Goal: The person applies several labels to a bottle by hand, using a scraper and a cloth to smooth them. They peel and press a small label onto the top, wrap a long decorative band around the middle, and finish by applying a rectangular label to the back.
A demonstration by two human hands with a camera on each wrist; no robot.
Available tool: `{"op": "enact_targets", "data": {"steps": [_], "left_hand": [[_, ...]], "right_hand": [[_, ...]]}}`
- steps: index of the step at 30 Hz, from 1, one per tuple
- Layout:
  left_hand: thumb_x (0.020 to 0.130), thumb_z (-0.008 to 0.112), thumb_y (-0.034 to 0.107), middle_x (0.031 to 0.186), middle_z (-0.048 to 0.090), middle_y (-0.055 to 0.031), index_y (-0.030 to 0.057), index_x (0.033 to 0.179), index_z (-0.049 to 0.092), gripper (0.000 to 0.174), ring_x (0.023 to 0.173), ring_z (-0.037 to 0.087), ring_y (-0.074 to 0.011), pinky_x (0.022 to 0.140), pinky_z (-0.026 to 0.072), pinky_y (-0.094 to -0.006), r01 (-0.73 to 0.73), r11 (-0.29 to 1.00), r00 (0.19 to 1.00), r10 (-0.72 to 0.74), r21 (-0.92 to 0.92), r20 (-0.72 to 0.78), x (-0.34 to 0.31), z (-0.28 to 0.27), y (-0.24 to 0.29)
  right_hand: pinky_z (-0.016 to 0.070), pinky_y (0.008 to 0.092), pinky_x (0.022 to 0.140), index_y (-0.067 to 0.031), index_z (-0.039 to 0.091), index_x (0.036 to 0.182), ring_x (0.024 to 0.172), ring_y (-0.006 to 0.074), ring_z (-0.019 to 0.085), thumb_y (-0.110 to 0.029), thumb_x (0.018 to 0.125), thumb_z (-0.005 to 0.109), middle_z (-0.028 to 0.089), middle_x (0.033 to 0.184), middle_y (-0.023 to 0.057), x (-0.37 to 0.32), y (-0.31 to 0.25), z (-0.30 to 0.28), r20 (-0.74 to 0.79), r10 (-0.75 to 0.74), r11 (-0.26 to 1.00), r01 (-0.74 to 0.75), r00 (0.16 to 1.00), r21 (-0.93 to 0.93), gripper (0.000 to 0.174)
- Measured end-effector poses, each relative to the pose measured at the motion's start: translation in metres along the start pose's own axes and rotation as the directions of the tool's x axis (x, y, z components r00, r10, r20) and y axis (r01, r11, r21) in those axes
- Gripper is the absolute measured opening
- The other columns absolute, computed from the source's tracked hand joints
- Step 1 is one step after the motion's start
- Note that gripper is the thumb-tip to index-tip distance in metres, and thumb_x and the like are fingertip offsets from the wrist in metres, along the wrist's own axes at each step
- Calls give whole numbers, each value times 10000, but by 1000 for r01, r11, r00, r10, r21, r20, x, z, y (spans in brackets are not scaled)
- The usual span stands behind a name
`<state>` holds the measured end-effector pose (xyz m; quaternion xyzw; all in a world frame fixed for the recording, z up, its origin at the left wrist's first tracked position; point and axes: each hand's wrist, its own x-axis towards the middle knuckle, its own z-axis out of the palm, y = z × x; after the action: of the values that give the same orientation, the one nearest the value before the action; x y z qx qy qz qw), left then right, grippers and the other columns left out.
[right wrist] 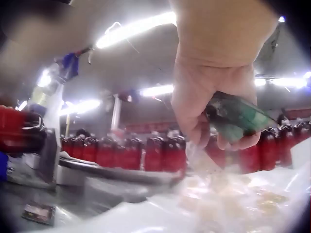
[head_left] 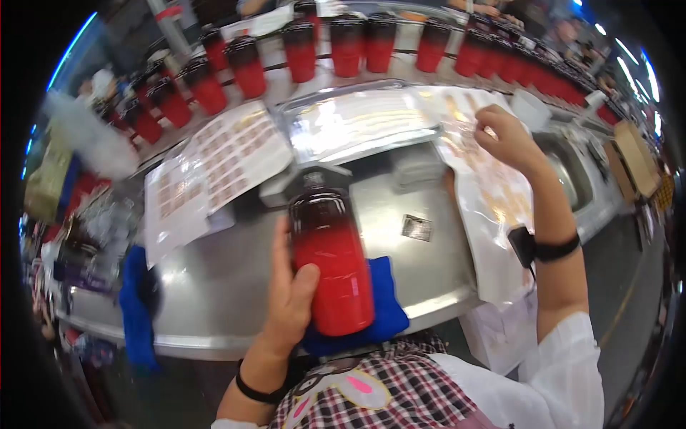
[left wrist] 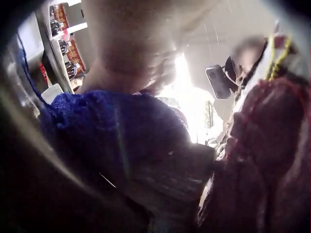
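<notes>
My left hand (head_left: pixel 289 300) grips a glossy bottle (head_left: pixel 332 268), red fading to black at its far end, with the thumb along its side. The bottle lies tilted over a folded blue cloth (head_left: pixel 386 293) at the table's near edge. My right hand (head_left: pixel 509 139) is over a white sheet of pale decals (head_left: pixel 493 186) on the right. In the right wrist view its curled fingers hold a flat dark-and-green piece (right wrist: pixel 238 119), whose kind I cannot tell. A whitish film (right wrist: pixel 201 158) shows at the fingertips. Blue cloth (left wrist: pixel 112 121) fills much of the left wrist view.
Several red-and-black bottles (head_left: pixel 346 46) line the back. A metal tray (head_left: pixel 357 121) stands before them, beside sheets of square brown decals (head_left: pixel 229 157). A small dark square (head_left: pixel 416 227) lies mid-table. At right are a sink (head_left: pixel 568 168) and a cardboard box (head_left: pixel 632 161); another blue cloth (head_left: pixel 137 307) hangs at left.
</notes>
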<state>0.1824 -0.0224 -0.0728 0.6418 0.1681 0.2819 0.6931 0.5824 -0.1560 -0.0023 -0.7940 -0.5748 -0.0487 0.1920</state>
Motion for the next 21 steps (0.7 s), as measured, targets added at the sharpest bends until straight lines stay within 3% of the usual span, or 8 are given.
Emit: {"op": "enact_targets", "data": {"steps": [4, 7, 9, 11, 15, 17, 20, 21], "left_hand": [[1033, 444, 292, 1475, 401, -192, -33, 1540, 121, 683, 1318, 469, -253, 1104, 370, -365, -56, 998, 998, 56, 6, 26, -1, -7, 8], [1043, 425, 251, 1495, 385, -193, -50, 1532, 154, 635, 1338, 448, -244, 1109, 360, -358, -101, 988, 993, 94, 113, 66, 2, -16, 7], [1047, 420, 238, 1504, 376, -192, -55, 1529, 166, 619, 1344, 440, -237, 1112, 355, -352, -124, 976, 991, 113, 181, 68, 3, -18, 6], [1049, 421, 239, 1507, 374, -188, -55, 1529, 169, 617, 1345, 436, -230, 1113, 352, -348, -129, 967, 991, 121, 220, 52, 3, -18, 6], [1050, 431, 243, 1460, 423, -192, -69, 1513, 214, 599, 1293, 480, -228, 1085, 376, -344, -109, 988, 994, 112, 110, -19, 2, -10, 3], [1047, 437, 273, 1512, 358, -175, -51, 1528, 180, 634, 1322, 445, -213, 1098, 366, -338, -98, 988, 995, 98, 119, 1, 3, -12, 2], [999, 560, 261, 1437, 423, -220, -63, 1515, 179, 719, 1291, 471, -263, 1076, 386, -368, -89, 994, 993, 83, -62, -89, 6, 0, 12], [976, 594, 260, 1435, 418, -224, -58, 1517, 165, 760, 1288, 474, -267, 1074, 389, -371, -66, 997, 993, 68, 27, -92, 8, 0, 10]], "right_hand": [[449, 334, 908, -5, 575, 824, 1059, 245, 591, -104, 867, 623, 615, 1149, 138, -9, -104, -19, 3, -84, 954, 79, 996, 288, 118], [485, 334, 766, -2, 603, 830, 887, 231, 607, -88, 837, 643, 630, 1061, 129, -13, -153, -19, -103, -275, 857, 293, 956, 425, 95], [483, 315, 733, -3, 604, 835, 870, 206, 604, -87, 843, 644, 630, 1063, 122, -15, -180, -21, -52, -264, 824, 253, 963, 507, 94], [480, 292, 692, -4, 605, 833, 836, 166, 597, -94, 855, 646, 628, 1039, 109, -14, -197, -14, -29, -261, 785, 229, 965, 575, 101], [493, 326, 726, 12, 602, 829, 808, 228, 610, -96, 847, 650, 620, 945, 119, -3, -200, 29, -64, -266, 724, 243, 962, 645, 119], [475, 313, 808, -3, 587, 844, 910, 200, 597, -99, 872, 646, 623, 1045, 108, -1, -198, 44, -9, -249, 751, 200, 968, 629, 116], [468, 310, 854, -12, 584, 851, 971, 193, 591, -102, 883, 654, 625, 1082, 105, -1, -198, 58, 7, -224, 734, 164, 975, 659, 118], [467, 309, 854, -12, 585, 851, 971, 194, 591, -102, 883, 655, 624, 1081, 105, -2, -199, 60, 6, -215, 729, 156, 977, 666, 119]]}}
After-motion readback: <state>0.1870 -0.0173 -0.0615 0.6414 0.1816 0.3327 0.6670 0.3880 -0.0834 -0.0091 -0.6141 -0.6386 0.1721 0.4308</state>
